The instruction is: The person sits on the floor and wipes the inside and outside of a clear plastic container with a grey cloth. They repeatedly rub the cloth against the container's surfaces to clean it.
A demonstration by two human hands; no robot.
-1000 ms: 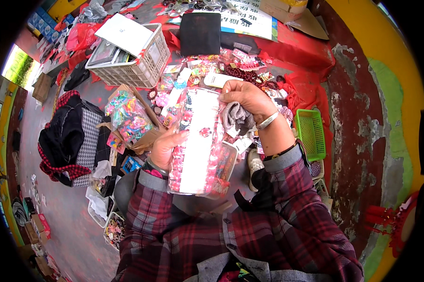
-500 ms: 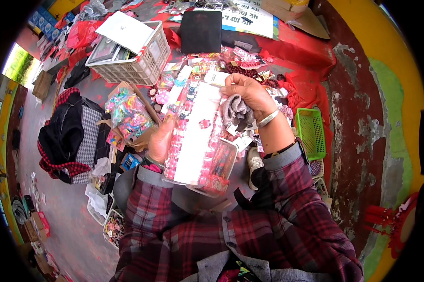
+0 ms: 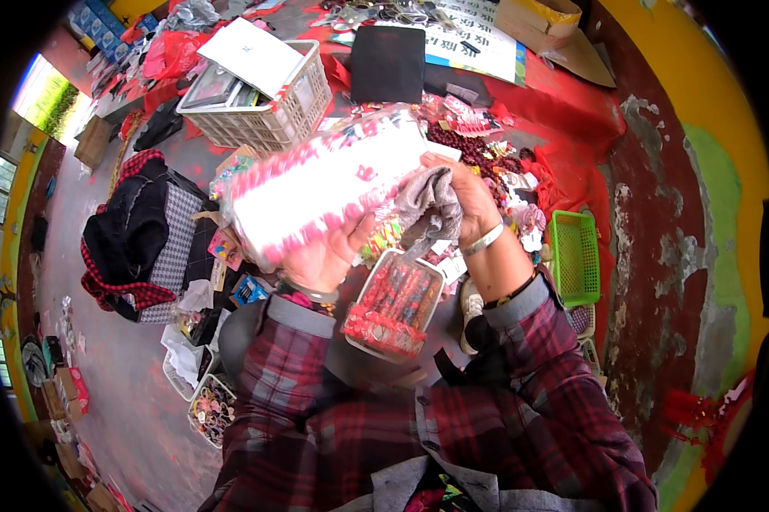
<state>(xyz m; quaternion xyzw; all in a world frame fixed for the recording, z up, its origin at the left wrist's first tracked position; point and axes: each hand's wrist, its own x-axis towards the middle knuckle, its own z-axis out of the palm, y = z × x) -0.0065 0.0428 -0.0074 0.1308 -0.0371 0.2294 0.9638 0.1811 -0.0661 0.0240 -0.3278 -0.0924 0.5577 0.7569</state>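
Note:
A clear plastic package (image 3: 320, 192) with a white card face and rows of pink and dark small pieces along its edges is tilted in front of me, slightly blurred. My left hand (image 3: 323, 260) holds its lower edge, with some fingers hidden behind it. My right hand (image 3: 463, 192) pinches its right end. A crumpled grey cloth (image 3: 429, 205) hangs from the same right hand, against the palm. Below the package, a small white-rimmed basket (image 3: 394, 311) holds red patterned packets.
A cream plastic crate (image 3: 269, 126) with flat items stands at the far left, beside a black flat case (image 3: 388, 64). Red beads and small packets lie beyond my hands. A green basket (image 3: 575, 256) is at right, a black garment (image 3: 128, 222) at left.
The package has turned from upright to slanting, its lower end swinging left and up. This uncovers the basket of red packets. My left hand has shifted right along the package's lower edge.

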